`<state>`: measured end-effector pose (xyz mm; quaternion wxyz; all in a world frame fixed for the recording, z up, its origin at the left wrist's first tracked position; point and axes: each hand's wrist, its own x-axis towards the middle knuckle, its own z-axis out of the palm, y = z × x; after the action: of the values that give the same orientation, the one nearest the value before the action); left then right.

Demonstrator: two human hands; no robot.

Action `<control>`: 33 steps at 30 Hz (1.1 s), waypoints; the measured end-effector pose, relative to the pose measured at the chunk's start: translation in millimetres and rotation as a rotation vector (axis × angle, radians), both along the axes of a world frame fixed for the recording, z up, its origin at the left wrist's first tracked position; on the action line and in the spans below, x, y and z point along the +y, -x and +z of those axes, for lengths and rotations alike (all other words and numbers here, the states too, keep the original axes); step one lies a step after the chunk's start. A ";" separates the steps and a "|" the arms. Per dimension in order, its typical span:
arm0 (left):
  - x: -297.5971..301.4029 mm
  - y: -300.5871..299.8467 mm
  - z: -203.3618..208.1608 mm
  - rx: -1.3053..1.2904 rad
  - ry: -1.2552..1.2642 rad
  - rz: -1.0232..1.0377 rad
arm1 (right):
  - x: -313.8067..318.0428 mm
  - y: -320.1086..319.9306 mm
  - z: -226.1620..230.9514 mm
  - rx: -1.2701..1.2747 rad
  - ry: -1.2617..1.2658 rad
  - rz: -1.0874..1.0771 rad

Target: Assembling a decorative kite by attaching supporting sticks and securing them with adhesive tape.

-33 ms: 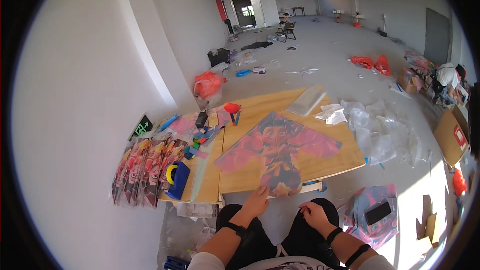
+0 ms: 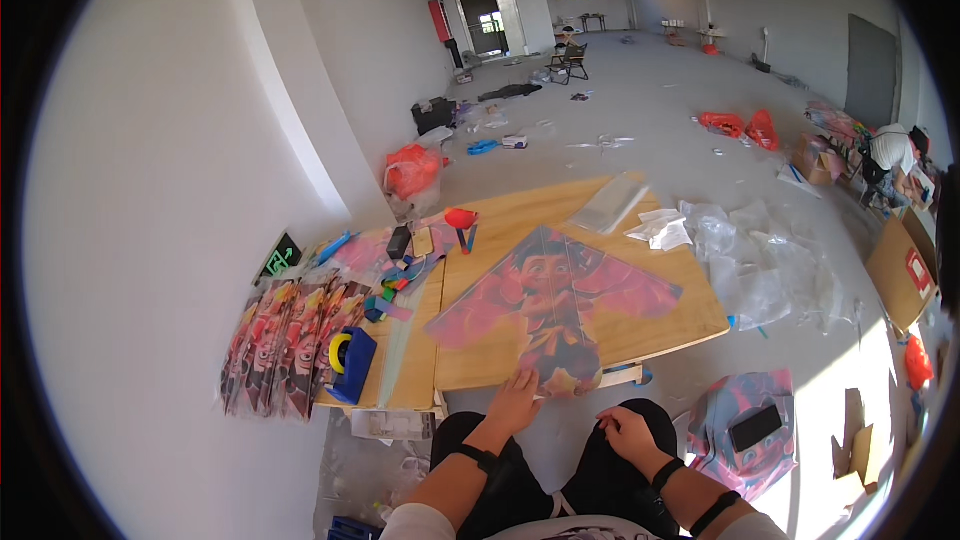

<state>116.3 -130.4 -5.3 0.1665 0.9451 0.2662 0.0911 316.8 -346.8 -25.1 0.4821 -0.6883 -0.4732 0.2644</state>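
A printed kite [image 2: 553,285] with a cartoon figure and pink-red wings lies spread on the wooden table, its lower end reaching the near edge. At that lower end, my left hand [image 2: 514,402] rests with its fingers laid on the kite's left border and the thumb toward the table edge. My right hand [image 2: 627,433] sits on my right knee, away from the kite, fingers curled in and nothing seen in them.
Left on the wooden table [image 2: 640,330] are a blue tape dispenser [image 2: 352,365], packed printed kites [image 2: 290,340] and small coloured pieces. A clear plastic sleeve [image 2: 610,202] lies at the far edge. On the floor to the right, a phone [image 2: 755,429] rests on printed fabric [image 2: 715,405].
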 end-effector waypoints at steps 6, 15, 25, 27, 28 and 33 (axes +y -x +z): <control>0.1 -35.5 -39.7 0.125 -0.188 0.139 | -1.0 -9.5 6.9 0.056 0.035 -0.032; -19.6 -48.1 -33.2 0.109 -0.180 0.200 | 6.0 -13.2 4.1 -0.009 0.018 0.018; -8.9 -76.0 -31.0 -0.025 -0.203 0.081 | 4.8 -18.4 14.8 0.023 0.100 0.035; -10.2 -78.2 -30.1 -0.030 -0.193 0.089 | 2.5 -19.6 22.0 0.040 0.122 0.029; -11.5 -78.6 -29.0 -0.031 -0.194 0.082 | 0.7 -20.2 25.9 0.064 0.132 0.010; -8.9 -80.9 -34.1 -0.013 -0.179 0.084 | -9.7 -29.2 12.7 0.053 0.108 -0.025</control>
<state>197.2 -139.3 -39.4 0.0792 0.9436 0.2952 0.1273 346.0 -356.5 -12.4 0.4599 -0.7118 -0.4366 0.3019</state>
